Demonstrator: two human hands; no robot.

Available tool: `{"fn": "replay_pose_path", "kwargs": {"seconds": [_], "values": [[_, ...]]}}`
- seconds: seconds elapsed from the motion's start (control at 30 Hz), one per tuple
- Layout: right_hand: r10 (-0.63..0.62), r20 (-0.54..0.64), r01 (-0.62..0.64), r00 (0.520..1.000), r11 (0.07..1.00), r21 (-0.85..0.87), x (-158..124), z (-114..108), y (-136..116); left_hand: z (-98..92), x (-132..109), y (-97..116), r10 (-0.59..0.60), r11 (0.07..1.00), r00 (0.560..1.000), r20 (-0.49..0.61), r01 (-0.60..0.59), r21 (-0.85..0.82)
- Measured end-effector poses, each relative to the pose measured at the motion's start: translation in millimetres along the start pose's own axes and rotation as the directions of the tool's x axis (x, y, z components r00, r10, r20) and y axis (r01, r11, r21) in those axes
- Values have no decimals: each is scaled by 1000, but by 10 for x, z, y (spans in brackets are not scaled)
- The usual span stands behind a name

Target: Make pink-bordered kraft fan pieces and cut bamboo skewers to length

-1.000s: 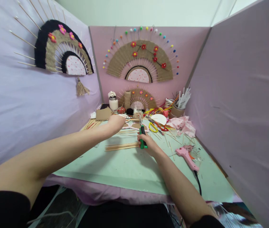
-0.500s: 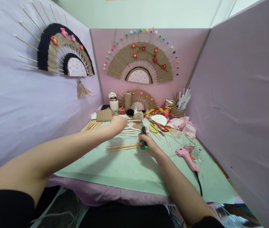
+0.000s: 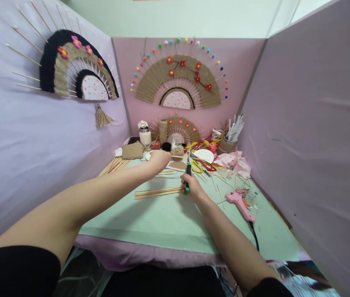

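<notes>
Beyond the middle of the table, my left hand (image 3: 161, 159) is closed, its fingertips mostly hidden by its back. A thin wooden stick (image 3: 179, 156) sticks out from it to the right, towards the jaws of the pliers. Wrapped round the green-and-black handles of these pliers (image 3: 188, 175) is my right hand (image 3: 192, 186), with the jaws pointing up and away from me. A bundle of bamboo sticks (image 3: 156, 192) lies flat on the table, its right end by my right hand. Behind the stick sits a ball of twine (image 3: 177, 152).
Yellow-handled scissors (image 3: 197, 166) and red-handled scissors (image 3: 209, 166) lie beyond the pliers. A pink glue gun (image 3: 240, 206) with a black cord rests at the right. Brown cardboard (image 3: 132, 151), a white bottle (image 3: 144, 135) and a jar of glue sticks (image 3: 227, 145) stand towards the back.
My left hand has moved slightly right with the stick. The pliers have turned more upright, and their handles look closer together. The whole view has shifted a little.
</notes>
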State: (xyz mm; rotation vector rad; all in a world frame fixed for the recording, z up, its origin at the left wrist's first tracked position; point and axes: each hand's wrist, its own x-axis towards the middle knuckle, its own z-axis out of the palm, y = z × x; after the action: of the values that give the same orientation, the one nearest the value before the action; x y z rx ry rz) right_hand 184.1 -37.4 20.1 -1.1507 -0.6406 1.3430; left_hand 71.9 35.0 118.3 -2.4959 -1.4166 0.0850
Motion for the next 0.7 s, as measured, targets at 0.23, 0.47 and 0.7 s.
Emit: {"fn": "replay_pose_path", "kwargs": {"seconds": [0.23, 0.47, 0.7], "values": [[0, -28, 1, 1000, 1000, 25, 29, 16, 56, 80, 44, 16, -8, 1000, 1000, -29, 7, -18], [-72, -74, 79, 995, 991, 107, 122, -85, -53, 171, 53, -34, -14, 999, 999, -29, 13, -40], [-166, -28, 169, 986, 976, 137, 65, -46, -120, 350, -75, -156, 0, 997, 997, -82, -6, -73]]}}
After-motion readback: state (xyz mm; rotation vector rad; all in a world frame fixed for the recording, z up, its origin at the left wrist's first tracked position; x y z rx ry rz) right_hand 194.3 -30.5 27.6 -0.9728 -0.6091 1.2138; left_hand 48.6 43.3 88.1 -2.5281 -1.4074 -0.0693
